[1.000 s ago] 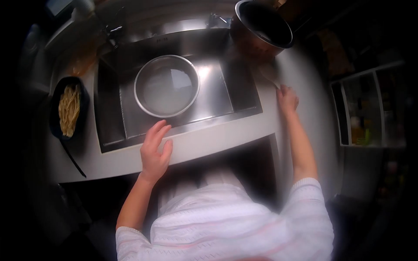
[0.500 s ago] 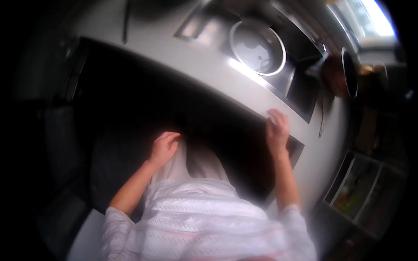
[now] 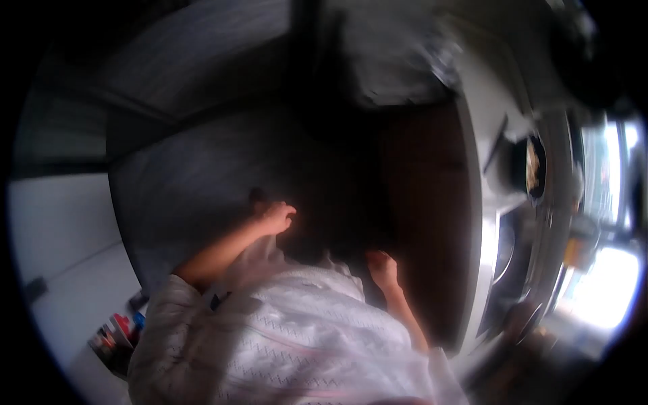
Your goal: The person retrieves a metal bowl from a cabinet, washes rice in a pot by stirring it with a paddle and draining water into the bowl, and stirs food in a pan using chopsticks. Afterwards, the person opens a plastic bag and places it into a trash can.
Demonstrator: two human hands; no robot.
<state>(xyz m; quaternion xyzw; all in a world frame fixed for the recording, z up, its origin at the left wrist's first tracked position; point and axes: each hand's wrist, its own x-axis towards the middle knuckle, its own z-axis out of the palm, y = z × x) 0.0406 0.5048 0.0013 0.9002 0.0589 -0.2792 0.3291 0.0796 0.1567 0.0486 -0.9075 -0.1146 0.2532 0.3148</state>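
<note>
My left hand [image 3: 277,217] hangs in front of my body over the dark floor. Its fingers are loosely bent and slightly apart, and I see nothing in them. Lower and to the right, my right hand [image 3: 383,268] is beside the dark front of the cabinet [image 3: 428,202]. It looks curled, but blur and shadow hide how its fingers lie. No contact with any object shows at either hand. My white knitted top [image 3: 290,331] fills the bottom of the view.
A pale counter edge [image 3: 478,270] runs down the right side, with a sink bowl [image 3: 505,253] set in it and a dark pan [image 3: 534,169] farther along. White cabinet doors [image 3: 64,229] stand at left, near colourful packages [image 3: 116,337]. A crumpled grey bag-like shape [image 3: 398,74] lies ahead.
My view has swung left, so the counter and sink now lie along the right side. My right hand has come away from the counter edge and dropped. Both hands are nearer each other.
</note>
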